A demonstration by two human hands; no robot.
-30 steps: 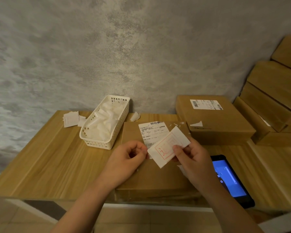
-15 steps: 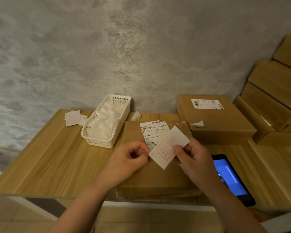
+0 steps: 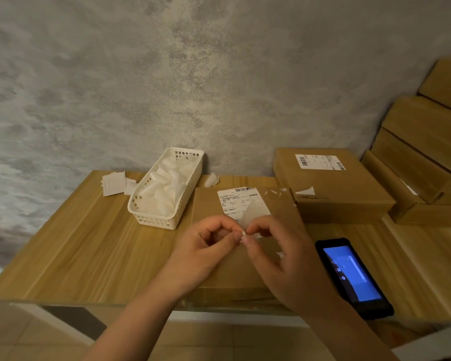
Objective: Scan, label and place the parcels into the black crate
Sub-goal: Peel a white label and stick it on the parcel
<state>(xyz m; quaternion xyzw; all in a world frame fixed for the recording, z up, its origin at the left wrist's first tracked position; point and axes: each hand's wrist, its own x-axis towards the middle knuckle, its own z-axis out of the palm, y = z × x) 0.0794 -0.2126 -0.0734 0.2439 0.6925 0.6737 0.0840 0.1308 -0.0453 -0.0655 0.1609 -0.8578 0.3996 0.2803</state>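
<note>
A flat brown parcel (image 3: 214, 204) lies on the wooden table in front of me, with a white shipping label (image 3: 232, 201) on its far part. Above it I hold a small white sticker label (image 3: 251, 212), now turned edge-on. My left hand (image 3: 206, 246) and my right hand (image 3: 284, 261) meet at its lower corner, both pinching it with thumb and fingertips. A black handheld scanner (image 3: 352, 274) with a lit blue screen lies to the right of the parcel. No black crate is in view.
A white plastic basket (image 3: 167, 188) full of label slips stands at the back left, loose slips (image 3: 113, 182) beside it. A second labelled parcel (image 3: 331, 186) sits at the back right. Several more brown boxes (image 3: 422, 152) are stacked at the far right. A grey wall rises behind.
The sticker label has turned from flat and facing me to edge-on. My hands have closed together at its lower corner.
</note>
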